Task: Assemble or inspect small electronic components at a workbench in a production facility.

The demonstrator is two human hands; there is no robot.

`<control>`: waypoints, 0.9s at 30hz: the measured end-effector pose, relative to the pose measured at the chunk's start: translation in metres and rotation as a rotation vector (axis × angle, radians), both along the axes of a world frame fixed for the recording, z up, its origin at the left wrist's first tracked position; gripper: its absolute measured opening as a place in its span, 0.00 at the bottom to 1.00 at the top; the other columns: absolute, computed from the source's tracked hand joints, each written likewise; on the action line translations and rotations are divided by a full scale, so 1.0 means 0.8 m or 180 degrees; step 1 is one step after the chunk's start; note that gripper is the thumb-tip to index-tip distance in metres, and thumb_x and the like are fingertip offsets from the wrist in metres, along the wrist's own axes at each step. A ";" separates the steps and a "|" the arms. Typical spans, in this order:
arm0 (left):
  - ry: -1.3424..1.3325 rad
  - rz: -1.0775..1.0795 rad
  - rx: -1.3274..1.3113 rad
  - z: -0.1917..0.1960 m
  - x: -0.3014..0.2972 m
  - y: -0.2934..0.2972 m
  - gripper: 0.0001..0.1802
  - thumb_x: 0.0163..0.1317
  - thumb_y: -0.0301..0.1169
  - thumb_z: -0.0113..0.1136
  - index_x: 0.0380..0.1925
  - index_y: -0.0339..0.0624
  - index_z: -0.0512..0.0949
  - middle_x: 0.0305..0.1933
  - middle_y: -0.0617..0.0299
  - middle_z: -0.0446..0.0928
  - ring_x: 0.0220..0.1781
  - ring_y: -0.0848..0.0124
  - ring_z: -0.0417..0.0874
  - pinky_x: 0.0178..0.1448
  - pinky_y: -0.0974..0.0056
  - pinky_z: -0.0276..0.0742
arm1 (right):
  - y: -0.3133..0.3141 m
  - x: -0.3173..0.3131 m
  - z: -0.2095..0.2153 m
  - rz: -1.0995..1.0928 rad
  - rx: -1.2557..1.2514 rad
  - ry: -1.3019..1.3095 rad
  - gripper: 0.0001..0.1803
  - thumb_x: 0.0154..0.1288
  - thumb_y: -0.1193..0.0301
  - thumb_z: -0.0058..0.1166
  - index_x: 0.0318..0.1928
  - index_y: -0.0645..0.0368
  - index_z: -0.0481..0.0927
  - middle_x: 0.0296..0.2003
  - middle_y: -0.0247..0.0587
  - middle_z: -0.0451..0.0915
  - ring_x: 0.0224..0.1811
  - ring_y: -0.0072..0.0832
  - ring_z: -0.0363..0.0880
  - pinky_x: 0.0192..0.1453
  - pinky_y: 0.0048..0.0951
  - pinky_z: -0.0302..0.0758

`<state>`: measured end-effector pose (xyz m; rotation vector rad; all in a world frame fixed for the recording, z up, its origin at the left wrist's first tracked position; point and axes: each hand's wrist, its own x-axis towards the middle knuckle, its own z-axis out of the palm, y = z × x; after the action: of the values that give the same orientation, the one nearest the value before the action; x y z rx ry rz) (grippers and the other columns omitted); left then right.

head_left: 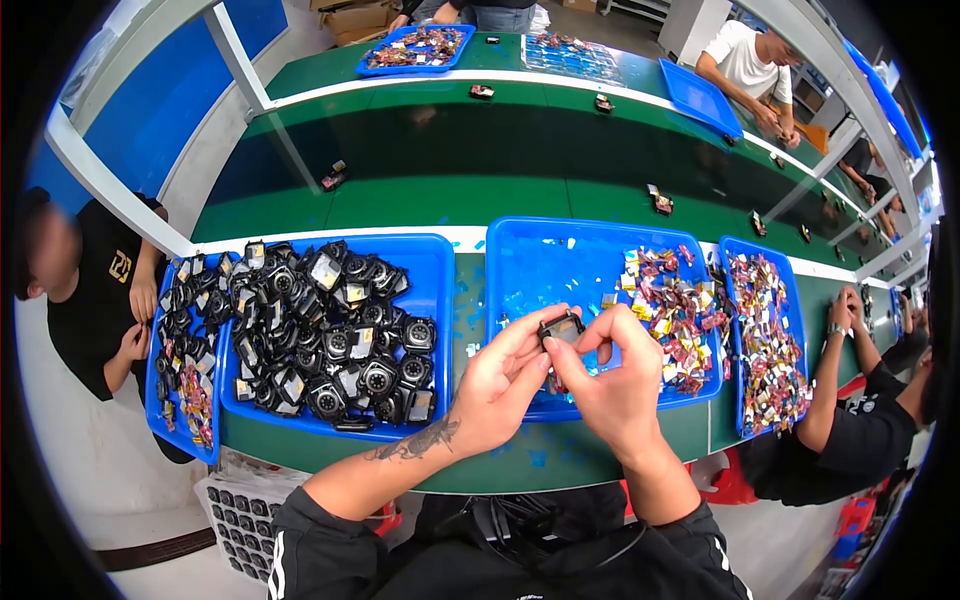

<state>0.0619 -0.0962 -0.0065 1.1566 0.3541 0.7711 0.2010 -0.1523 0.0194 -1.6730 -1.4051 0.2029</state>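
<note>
Plainly squarish, the black-rimmed, grey-faced part (pixel 563 327) is pinched in the grip of left hand (pixel 500 388) and right hand (pixel 617 385).

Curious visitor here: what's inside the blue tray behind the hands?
The blue tray holds small red, yellow and white parts, heaped rightward; the right hand hides what's behind it.

The left arm (pixel 350 483) and right arm (pixel 665 482) reach up from below and lean in toward each other. A dark tattoo (pixel 418 441) sits by the left wrist (pixel 468 422). The left hand (pixel 500 388) has its thumb and fingers in a pinch. The right hand (pixel 620 388) is close beside it, fingers curled, thumb pointing left
</note>
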 end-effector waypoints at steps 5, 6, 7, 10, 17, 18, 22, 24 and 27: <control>-0.0303 0.0573 -0.0318 0.008 0.002 0.010 0.26 0.69 0.18 0.45 0.67 0.35 0.57 0.64 0.49 0.70 0.65 0.68 0.72 0.69 0.64 0.66 | -0.023 -0.005 0.009 0.0363 -0.0290 0.1323 0.12 0.53 0.80 0.68 0.37 0.64 0.79 0.31 0.38 0.80 0.33 0.22 0.80 0.38 0.25 0.81; -0.0389 0.0614 -0.0328 0.006 0.004 0.008 0.22 0.69 0.18 0.46 0.63 0.35 0.64 0.63 0.49 0.71 0.64 0.67 0.73 0.67 0.63 0.68 | -0.027 -0.004 0.000 0.0556 -0.0392 0.1499 0.12 0.57 0.82 0.65 0.42 0.67 0.79 0.35 0.41 0.82 0.39 0.22 0.82 0.45 0.23 0.83; -0.0390 0.0631 -0.0320 0.001 0.001 0.008 0.22 0.69 0.18 0.46 0.63 0.35 0.64 0.63 0.49 0.71 0.64 0.67 0.73 0.67 0.63 0.68 | -0.030 -0.005 -0.005 0.0574 -0.0390 0.1497 0.12 0.57 0.82 0.65 0.42 0.67 0.79 0.35 0.41 0.82 0.39 0.22 0.82 0.45 0.23 0.83; 0.0703 0.0348 0.1358 0.006 -0.009 0.016 0.14 0.66 0.18 0.50 0.49 0.36 0.79 0.60 0.47 0.73 0.60 0.62 0.77 0.60 0.62 0.74 | -0.035 -0.001 -0.007 0.0497 -0.0177 0.2031 0.08 0.63 0.83 0.59 0.43 0.68 0.79 0.38 0.41 0.82 0.42 0.22 0.82 0.45 0.23 0.83; 0.0960 0.0610 0.3160 0.010 -0.019 0.024 0.16 0.58 0.19 0.62 0.48 0.35 0.81 0.57 0.47 0.76 0.47 0.57 0.85 0.46 0.61 0.82 | -0.035 0.023 -0.004 0.0982 -0.0544 0.3078 0.06 0.63 0.83 0.58 0.41 0.67 0.78 0.39 0.37 0.80 0.43 0.20 0.80 0.47 0.20 0.79; 0.0953 0.0867 0.3334 0.007 -0.016 0.025 0.15 0.57 0.21 0.65 0.46 0.35 0.81 0.53 0.49 0.78 0.45 0.57 0.85 0.43 0.61 0.83 | -0.035 0.025 -0.001 0.1228 -0.0606 0.3000 0.06 0.63 0.83 0.57 0.40 0.65 0.77 0.40 0.36 0.78 0.45 0.20 0.77 0.49 0.21 0.78; 0.1271 0.0363 0.2402 0.016 -0.013 0.021 0.09 0.62 0.23 0.61 0.43 0.34 0.82 0.47 0.50 0.80 0.42 0.62 0.86 0.45 0.67 0.83 | -0.037 0.029 -0.004 0.1126 -0.0524 0.2938 0.06 0.64 0.84 0.55 0.40 0.64 0.76 0.41 0.36 0.77 0.48 0.21 0.76 0.53 0.22 0.76; 0.1161 0.0093 0.1341 0.003 -0.011 0.012 0.09 0.65 0.25 0.60 0.43 0.32 0.81 0.47 0.53 0.81 0.42 0.67 0.85 0.46 0.68 0.82 | -0.039 0.029 -0.003 0.1135 -0.0501 0.3036 0.06 0.64 0.84 0.55 0.41 0.64 0.76 0.40 0.35 0.77 0.48 0.21 0.76 0.53 0.23 0.76; 0.0882 -0.0354 -0.0102 -0.003 -0.007 0.008 0.13 0.70 0.29 0.56 0.45 0.28 0.80 0.45 0.59 0.82 0.45 0.76 0.82 0.49 0.69 0.81 | -0.041 0.026 -0.008 0.1089 -0.0396 0.3081 0.08 0.63 0.84 0.57 0.41 0.64 0.76 0.40 0.35 0.77 0.46 0.20 0.77 0.50 0.22 0.78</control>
<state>0.0559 -0.0896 -0.0091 1.2447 0.5260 0.5065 0.2218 -0.1850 0.0127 -1.1231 -0.9026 1.1419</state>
